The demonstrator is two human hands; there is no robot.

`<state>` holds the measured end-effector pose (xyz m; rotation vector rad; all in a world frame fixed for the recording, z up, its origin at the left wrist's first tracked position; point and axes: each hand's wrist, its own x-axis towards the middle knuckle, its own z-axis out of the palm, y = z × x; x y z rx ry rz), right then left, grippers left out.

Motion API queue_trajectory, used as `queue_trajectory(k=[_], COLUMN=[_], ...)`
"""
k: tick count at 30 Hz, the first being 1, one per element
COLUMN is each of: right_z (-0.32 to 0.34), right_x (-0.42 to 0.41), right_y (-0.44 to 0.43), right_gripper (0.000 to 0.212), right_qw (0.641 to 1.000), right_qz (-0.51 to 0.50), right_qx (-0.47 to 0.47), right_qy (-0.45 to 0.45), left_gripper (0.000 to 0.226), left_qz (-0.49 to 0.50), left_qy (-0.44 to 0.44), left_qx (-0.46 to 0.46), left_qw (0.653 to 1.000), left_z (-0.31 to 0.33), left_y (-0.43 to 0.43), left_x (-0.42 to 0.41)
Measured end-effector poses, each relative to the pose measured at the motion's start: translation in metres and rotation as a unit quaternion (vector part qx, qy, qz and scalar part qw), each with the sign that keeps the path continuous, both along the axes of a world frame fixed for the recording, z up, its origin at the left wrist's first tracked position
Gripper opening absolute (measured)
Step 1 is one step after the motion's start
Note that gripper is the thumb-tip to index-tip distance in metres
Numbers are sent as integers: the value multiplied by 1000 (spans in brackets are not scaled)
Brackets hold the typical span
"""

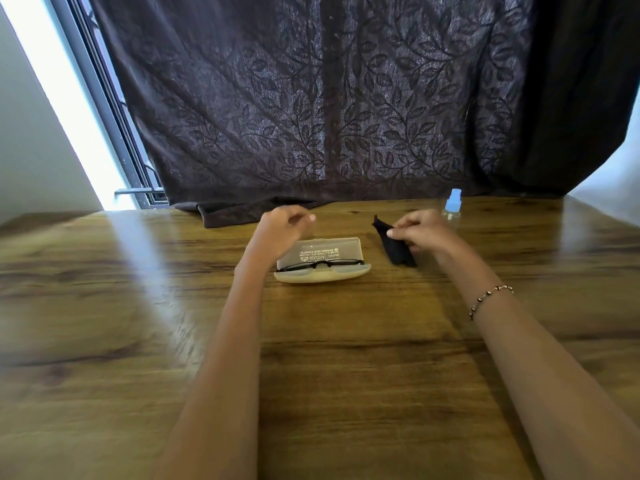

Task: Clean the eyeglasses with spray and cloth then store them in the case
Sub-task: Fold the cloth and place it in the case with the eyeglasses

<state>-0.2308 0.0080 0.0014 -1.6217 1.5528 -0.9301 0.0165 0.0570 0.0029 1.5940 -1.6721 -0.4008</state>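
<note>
Fingers (398, 231) of the right hand (424, 233) pinch the black cloth (394, 252), which hangs to the desk (346, 341). The left hand (282, 232) hovers over the open case (322, 276), where the eyeglasses (320, 264) lie; its fingers are loosely curled and empty. A careless backward sweep of the right hand could topple the spray bottle (452, 209) just behind it

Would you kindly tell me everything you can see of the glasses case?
The case is a pale, translucent oblong box with rounded corners, plastic by its look. It lies open on the table, its lid folded back away from the person and bearing dark print. Black-framed glasses lie in its base. The left hand hangs over its far left corner; whether it touches cannot be told. A black cloth is apart on its right.
</note>
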Motion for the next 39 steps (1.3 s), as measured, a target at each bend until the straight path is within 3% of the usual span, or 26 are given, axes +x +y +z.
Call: queue_trajectory(k=[3,7,15,20,21,25,32,39], right_z=[11,24,26,25,26,30,29,32], right_x=[-2,3,16,20,21,23,19,18], right_y=[4,10,19,22,23,26,23,23], right_gripper=[15,19,14,6,7,57,10,10], right_qw=[988,963,936,937,939,943,938,917], right_qz=[47,133,238,238,233,227,201,223], right_qx=[-3,-19,-18,-11,-9,1,-50,-35], right_qy=[-144,-234,-260,-256,-251,-244,-277,-330], left_gripper=[20,24,28,14,11,11,10,13], left_qz=[5,-50,-112,-109,-104,-72,-93,-106], left_qy=[-2,-1,171,233,240,255,342,396], left_qx=[-97,-107,-56,-67,-67,-82,-63,-35], left_qw=[995,993,977,964,963,961,933,911], left_z=[11,20,23,25,25,26,30,31], left_y=[2,5,8,8,8,7,7,8], left_x=[-14,-35,-57,-62,-62,-60,-50,-48])
